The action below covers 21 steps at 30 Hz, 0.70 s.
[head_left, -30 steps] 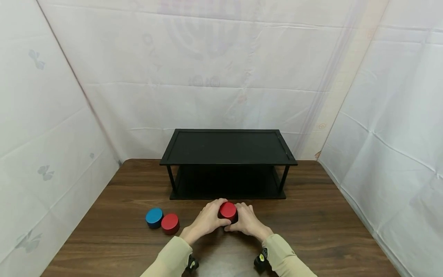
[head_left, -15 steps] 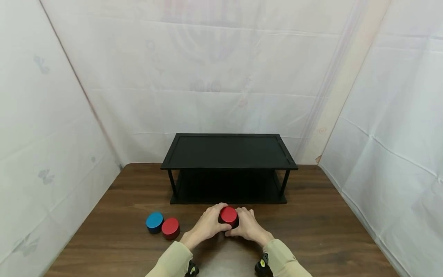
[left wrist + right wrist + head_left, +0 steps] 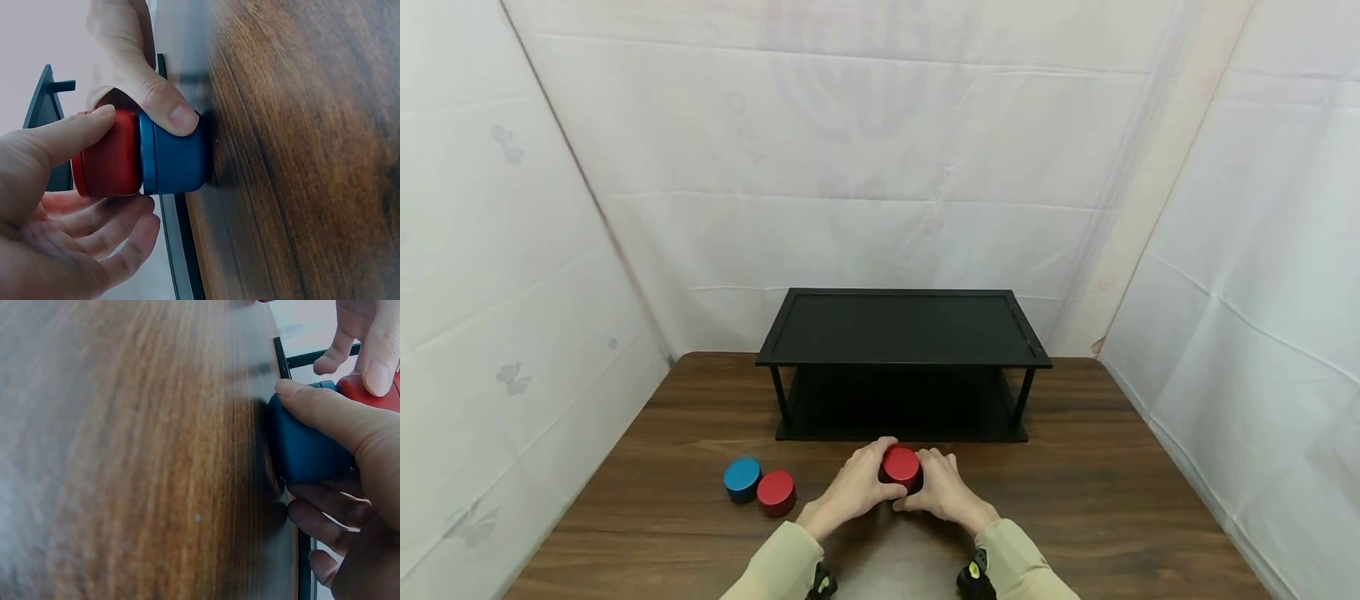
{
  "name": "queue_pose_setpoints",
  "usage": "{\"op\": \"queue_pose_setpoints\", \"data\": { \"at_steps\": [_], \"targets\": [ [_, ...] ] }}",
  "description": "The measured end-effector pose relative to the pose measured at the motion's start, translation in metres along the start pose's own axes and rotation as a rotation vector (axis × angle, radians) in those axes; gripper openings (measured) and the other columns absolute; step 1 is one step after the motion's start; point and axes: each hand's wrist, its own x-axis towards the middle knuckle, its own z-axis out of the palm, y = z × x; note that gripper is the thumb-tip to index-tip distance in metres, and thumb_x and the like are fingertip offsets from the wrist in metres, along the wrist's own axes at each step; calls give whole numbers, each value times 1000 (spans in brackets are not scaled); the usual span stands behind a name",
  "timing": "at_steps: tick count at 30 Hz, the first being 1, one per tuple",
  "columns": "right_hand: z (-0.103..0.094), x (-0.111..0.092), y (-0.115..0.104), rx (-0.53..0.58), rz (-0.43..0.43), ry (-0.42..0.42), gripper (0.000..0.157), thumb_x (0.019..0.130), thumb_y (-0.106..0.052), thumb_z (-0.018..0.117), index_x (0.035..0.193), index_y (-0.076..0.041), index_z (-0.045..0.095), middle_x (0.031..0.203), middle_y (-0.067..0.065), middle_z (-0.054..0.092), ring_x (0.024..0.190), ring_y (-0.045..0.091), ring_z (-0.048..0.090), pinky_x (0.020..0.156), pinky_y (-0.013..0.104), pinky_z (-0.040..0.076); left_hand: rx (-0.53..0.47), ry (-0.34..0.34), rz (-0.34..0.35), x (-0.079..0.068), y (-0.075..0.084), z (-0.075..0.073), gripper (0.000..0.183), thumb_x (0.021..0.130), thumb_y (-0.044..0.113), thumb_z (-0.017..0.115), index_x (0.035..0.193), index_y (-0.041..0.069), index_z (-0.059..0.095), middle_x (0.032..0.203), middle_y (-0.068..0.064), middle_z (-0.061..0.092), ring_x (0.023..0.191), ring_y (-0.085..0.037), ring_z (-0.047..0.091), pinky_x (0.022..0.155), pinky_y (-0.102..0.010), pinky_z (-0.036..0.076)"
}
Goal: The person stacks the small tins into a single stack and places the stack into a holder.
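In front of the black rack, a red round tin (image 3: 901, 462) sits on top of a blue round tin (image 3: 179, 162), which stands on the table. My left hand (image 3: 859, 486) grips the red one, thumb on the near side and fingers curled around the far side. The blue tin below is gripped by my right hand (image 3: 945, 493); its thumb lies across the wall in the right wrist view. From the head camera the hands mostly hide the blue tin. To the left, another blue tin (image 3: 742, 479) stands close beside another red tin (image 3: 777, 492).
A black two-level rack (image 3: 904, 329) stands at the back of the brown wooden table (image 3: 1097, 492), its lower front edge just beyond the hands. White sheeting (image 3: 880, 150) closes off the back and both sides.
The head view has tipped and shifted slightly, so everything sits lower and a little further right in it. Both hands keep their grip on the stacked tins.
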Motion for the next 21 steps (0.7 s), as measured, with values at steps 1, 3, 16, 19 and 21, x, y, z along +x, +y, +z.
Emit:
{"op": "queue_pose_setpoints", "data": {
  "at_steps": [1,3,16,19,21],
  "targets": [
    [0,0,0,-2,0,0,55,62,-40,88,103,-12,65,92,-3,65,89,13,53,76,31,29,-3,1,1,0,0,0,68,78,24,81,133,1,48,121,-15,62,102,-25,62,85,-40,55],
    [-1,0,-1,0,0,-2,56,62,-41,88,104,-11,65,93,-3,66,89,13,53,76,30,29,-6,-4,1,-1,0,-1,72,77,25,81,135,1,46,123,-15,61,104,-26,61,86,-42,54],
    [-1,-2,-3,25,29,-27,60,64,-43,87,108,-8,64,96,0,65,91,14,49,77,31,26,-34,-29,-43,-20,-5,-24,79,80,25,79,143,3,37,136,-24,51,128,-43,46,95,-63,44],
    [-1,-2,-2,27,34,-30,61,64,-44,87,108,-7,64,97,0,65,92,14,48,77,32,26,-24,-7,-34,-25,-7,-33,78,81,25,78,144,3,36,133,-22,53,125,-41,47,95,-59,46],
    [-2,-3,-1,33,40,-39,63,65,-45,86,110,-7,64,99,1,65,94,15,49,78,33,27,-13,10,-41,-28,-8,-40,78,81,27,78,144,4,37,132,-20,53,125,-38,47,95,-56,47]
  ]
}}
